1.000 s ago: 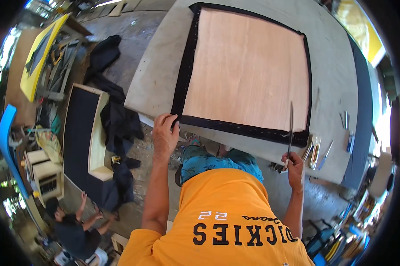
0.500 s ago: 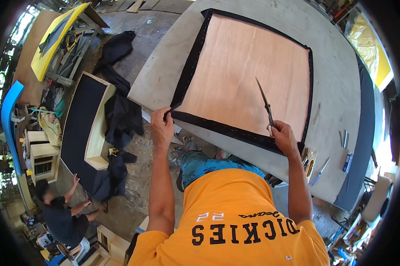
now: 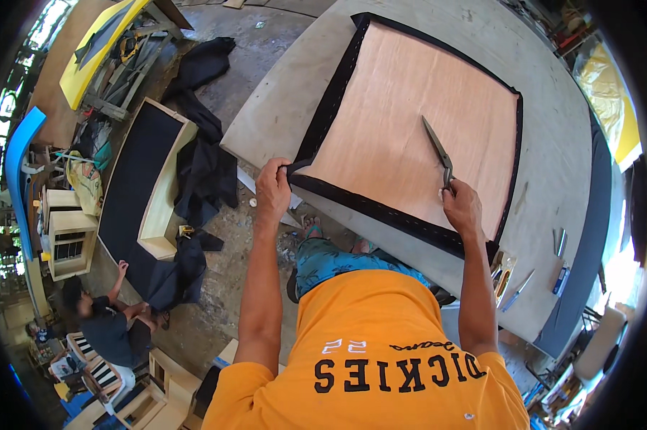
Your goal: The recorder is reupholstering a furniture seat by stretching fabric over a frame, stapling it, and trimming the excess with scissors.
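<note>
We wear a bright orange short-sleeved T-shirt [image 3: 370, 351] with dark block lettering and small pale numerals printed across it, seen upside down from above. Below it show teal patterned shorts [image 3: 331, 259] with a mottled blue print. Both forearms are bare, with no gloves, watch or rings visible on the left hand [image 3: 273, 188] or right hand [image 3: 464, 208].
</note>
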The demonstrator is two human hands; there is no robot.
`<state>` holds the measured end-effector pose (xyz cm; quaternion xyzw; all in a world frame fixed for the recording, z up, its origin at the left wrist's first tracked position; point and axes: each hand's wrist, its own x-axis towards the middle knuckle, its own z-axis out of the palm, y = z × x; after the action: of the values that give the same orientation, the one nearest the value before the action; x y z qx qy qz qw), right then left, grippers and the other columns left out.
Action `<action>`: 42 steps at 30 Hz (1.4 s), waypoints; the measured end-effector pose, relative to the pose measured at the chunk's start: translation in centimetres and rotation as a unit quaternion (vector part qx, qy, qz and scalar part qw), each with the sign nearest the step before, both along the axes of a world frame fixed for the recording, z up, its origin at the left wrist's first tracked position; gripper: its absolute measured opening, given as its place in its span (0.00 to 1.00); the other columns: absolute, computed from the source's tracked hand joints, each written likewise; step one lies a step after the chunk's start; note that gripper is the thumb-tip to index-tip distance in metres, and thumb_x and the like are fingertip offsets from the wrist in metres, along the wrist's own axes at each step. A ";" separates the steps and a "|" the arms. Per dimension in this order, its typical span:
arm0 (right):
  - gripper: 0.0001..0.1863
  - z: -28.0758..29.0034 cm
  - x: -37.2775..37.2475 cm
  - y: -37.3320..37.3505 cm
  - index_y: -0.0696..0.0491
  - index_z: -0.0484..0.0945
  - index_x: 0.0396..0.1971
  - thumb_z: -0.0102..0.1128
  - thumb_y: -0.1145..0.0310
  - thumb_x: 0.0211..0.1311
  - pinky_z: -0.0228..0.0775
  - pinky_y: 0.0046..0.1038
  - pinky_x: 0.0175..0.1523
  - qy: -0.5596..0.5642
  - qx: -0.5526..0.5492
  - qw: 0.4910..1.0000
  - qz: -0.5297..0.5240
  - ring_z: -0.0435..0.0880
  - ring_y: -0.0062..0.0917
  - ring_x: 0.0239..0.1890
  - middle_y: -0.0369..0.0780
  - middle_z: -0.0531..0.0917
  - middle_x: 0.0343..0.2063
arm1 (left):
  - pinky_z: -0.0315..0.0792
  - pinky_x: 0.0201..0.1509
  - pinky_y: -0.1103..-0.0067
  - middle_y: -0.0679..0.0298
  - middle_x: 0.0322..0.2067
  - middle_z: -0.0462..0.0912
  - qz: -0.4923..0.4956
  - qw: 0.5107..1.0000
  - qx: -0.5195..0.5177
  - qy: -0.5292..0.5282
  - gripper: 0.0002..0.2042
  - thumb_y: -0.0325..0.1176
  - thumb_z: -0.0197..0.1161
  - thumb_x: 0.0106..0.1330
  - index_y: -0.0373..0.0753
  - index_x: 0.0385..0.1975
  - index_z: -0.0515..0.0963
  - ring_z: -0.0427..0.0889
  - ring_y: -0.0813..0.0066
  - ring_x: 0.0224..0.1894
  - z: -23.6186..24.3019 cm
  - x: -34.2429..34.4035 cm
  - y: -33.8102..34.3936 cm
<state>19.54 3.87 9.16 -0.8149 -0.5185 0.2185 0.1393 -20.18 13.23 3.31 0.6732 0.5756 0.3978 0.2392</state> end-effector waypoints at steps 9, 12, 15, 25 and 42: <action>0.11 -0.4 -0.7 -0.2 0.62 0.81 0.37 0.57 0.70 0.63 0.73 0.35 0.40 0.026 0.022 0.999 -0.024 0.78 0.38 0.29 0.46 0.85 0.29 | 0.74 0.46 0.70 0.58 0.40 0.83 -0.053 0.997 0.061 -0.006 0.15 0.13 0.52 0.58 0.35 0.42 0.80 0.81 0.58 0.37 0.5 -0.6 -0.3; 0.11 -0.6 -0.7 -0.1 0.62 0.81 0.37 0.57 0.70 0.63 0.73 0.34 0.40 0.042 0.027 0.998 -0.033 0.79 0.36 0.29 0.45 0.85 0.29 | 0.75 0.45 0.73 0.59 0.39 0.83 -0.091 0.995 0.027 0.033 0.14 0.13 0.52 0.58 0.35 0.39 0.81 0.82 0.60 0.39 0.2 -1.4 -0.8; 0.10 -0.9 -0.6 -0.2 0.62 0.81 0.36 0.58 0.70 0.62 0.73 0.34 0.39 0.050 0.032 0.998 -0.038 0.78 0.36 0.28 0.45 0.85 0.29 | 0.75 0.45 0.74 0.60 0.39 0.83 -0.092 0.995 0.012 0.033 0.14 0.13 0.53 0.58 0.35 0.38 0.81 0.82 0.61 0.40 0.5 -1.3 -0.9; 0.10 -1.1 -0.7 -0.2 0.63 0.81 0.36 0.58 0.70 0.62 0.72 0.32 0.39 0.067 0.042 0.996 -0.052 0.77 0.33 0.28 0.44 0.84 0.28 | 0.74 0.41 0.73 0.59 0.40 0.82 -0.059 0.998 0.035 0.004 0.14 0.11 0.54 0.55 0.36 0.33 0.83 0.80 0.63 0.36 1.1 -1.0 -0.6; 0.11 -0.8 -1.0 0.1 0.63 0.82 0.37 0.57 0.71 0.62 0.72 0.33 0.39 0.071 0.027 0.995 -0.060 0.77 0.35 0.28 0.45 0.84 0.27 | 0.75 0.44 0.73 0.58 0.39 0.81 -0.055 0.998 0.008 0.017 0.13 0.16 0.59 0.58 0.35 0.41 0.81 0.81 0.62 0.36 0.3 -2.0 -0.6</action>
<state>18.59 3.97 8.35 -0.8232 -0.4629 0.2526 0.2105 -22.21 12.59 3.61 0.7128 0.5381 0.3772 0.2453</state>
